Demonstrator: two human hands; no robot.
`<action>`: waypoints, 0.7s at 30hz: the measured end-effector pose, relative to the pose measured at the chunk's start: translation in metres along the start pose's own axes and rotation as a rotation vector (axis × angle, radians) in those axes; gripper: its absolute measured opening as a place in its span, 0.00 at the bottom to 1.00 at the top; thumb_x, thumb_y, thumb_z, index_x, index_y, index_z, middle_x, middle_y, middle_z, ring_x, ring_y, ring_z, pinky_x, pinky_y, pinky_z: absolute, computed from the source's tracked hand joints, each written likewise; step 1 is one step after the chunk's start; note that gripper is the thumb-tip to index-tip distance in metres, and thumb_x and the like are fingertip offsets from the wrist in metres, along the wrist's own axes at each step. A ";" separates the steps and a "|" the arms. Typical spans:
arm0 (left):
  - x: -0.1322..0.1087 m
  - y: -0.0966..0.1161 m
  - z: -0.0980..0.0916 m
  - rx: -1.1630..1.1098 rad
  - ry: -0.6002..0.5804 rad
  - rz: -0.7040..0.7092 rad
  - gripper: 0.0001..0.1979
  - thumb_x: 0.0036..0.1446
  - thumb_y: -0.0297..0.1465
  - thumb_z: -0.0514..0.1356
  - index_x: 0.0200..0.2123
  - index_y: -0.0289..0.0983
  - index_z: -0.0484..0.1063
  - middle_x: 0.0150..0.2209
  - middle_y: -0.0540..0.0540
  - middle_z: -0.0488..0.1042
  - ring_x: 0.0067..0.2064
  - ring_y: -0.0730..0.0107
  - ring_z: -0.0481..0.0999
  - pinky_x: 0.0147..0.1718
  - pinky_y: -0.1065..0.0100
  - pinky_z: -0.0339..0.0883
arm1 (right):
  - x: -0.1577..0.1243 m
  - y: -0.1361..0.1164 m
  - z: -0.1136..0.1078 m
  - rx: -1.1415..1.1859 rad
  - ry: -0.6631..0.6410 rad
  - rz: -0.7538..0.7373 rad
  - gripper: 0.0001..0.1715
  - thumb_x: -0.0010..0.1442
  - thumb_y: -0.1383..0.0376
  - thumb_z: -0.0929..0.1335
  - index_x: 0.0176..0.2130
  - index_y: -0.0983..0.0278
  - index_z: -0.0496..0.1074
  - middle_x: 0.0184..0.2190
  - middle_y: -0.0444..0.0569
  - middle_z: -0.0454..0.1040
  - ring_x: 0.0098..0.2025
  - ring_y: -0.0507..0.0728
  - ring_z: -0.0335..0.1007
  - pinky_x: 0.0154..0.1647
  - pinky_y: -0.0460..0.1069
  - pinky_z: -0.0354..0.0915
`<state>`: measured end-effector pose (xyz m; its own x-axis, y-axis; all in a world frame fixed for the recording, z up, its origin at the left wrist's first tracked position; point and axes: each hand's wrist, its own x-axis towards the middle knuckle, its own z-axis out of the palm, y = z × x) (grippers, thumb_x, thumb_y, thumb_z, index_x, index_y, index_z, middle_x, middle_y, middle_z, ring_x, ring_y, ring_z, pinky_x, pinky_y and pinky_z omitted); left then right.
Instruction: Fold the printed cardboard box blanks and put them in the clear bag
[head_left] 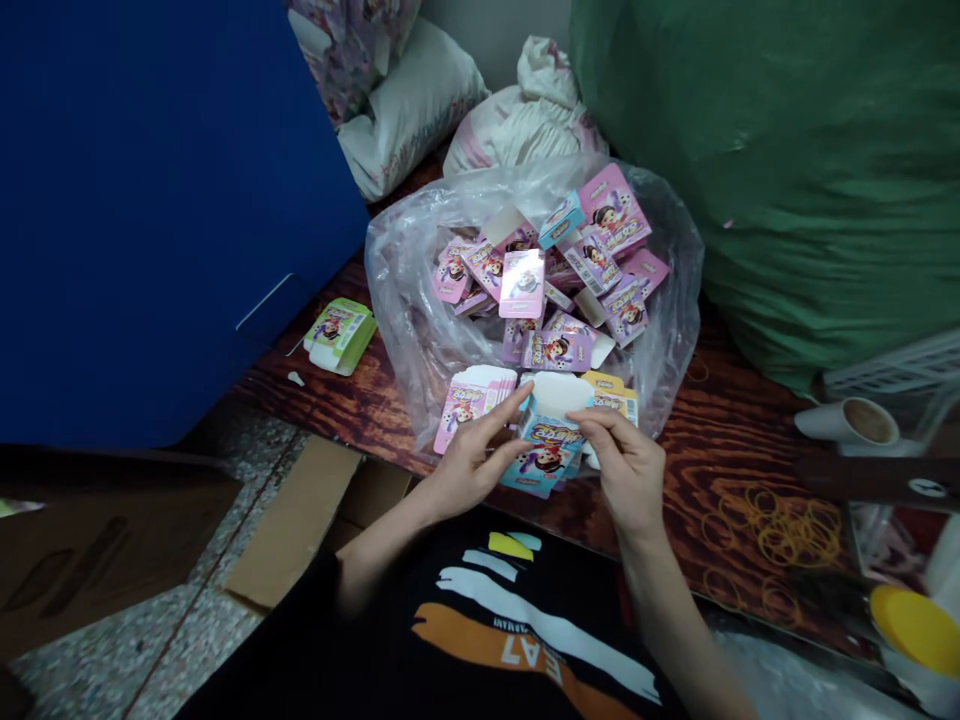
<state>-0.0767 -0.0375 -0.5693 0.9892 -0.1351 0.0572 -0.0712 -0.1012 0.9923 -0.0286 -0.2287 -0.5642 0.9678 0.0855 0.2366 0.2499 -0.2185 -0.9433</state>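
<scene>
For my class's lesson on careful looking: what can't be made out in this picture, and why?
Head view: left edge of the blue carton, partly behind the left hand.
Head view: bottom of the clear bag, covered by piled boxes.
Head view: top of the green bag, cut off by the top edge.
Head view: fine print on the yellow carton, too small.

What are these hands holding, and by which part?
A blue box: the left hand holds its left side, the right hand its upper right edge, beside the white flap.
</scene>
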 end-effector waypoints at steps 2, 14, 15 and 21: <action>0.001 0.003 0.000 0.037 0.032 0.062 0.29 0.68 0.35 0.58 0.69 0.38 0.60 0.54 0.38 0.77 0.44 0.65 0.79 0.45 0.66 0.72 | 0.001 -0.002 0.000 0.007 -0.001 0.027 0.08 0.62 0.62 0.71 0.33 0.58 0.81 0.32 0.45 0.80 0.37 0.56 0.76 0.40 0.50 0.69; 0.009 0.008 -0.012 -0.126 -0.081 -0.155 0.21 0.63 0.32 0.62 0.57 0.39 0.63 0.47 0.44 0.75 0.38 0.71 0.78 0.36 0.71 0.70 | 0.017 -0.003 -0.015 0.250 -0.296 0.175 0.10 0.58 0.56 0.76 0.35 0.59 0.76 0.44 0.49 0.79 0.47 0.59 0.75 0.47 0.52 0.71; 0.009 0.008 -0.011 -0.171 -0.072 -0.180 0.22 0.63 0.32 0.62 0.58 0.39 0.60 0.47 0.44 0.74 0.37 0.71 0.78 0.35 0.72 0.69 | 0.017 -0.005 -0.015 0.241 -0.319 0.170 0.12 0.58 0.55 0.75 0.33 0.59 0.76 0.44 0.50 0.80 0.48 0.59 0.75 0.48 0.53 0.71; 0.009 0.005 -0.011 -0.055 -0.113 -0.186 0.26 0.62 0.31 0.62 0.61 0.40 0.59 0.46 0.44 0.74 0.38 0.70 0.78 0.37 0.69 0.70 | 0.016 0.001 -0.004 0.161 -0.259 0.279 0.16 0.51 0.54 0.78 0.33 0.61 0.76 0.33 0.47 0.80 0.36 0.56 0.75 0.39 0.50 0.71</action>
<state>-0.0670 -0.0288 -0.5622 0.9637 -0.2291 -0.1374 0.1216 -0.0817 0.9892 -0.0125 -0.2310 -0.5602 0.9534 0.2909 -0.0802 -0.0486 -0.1144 -0.9923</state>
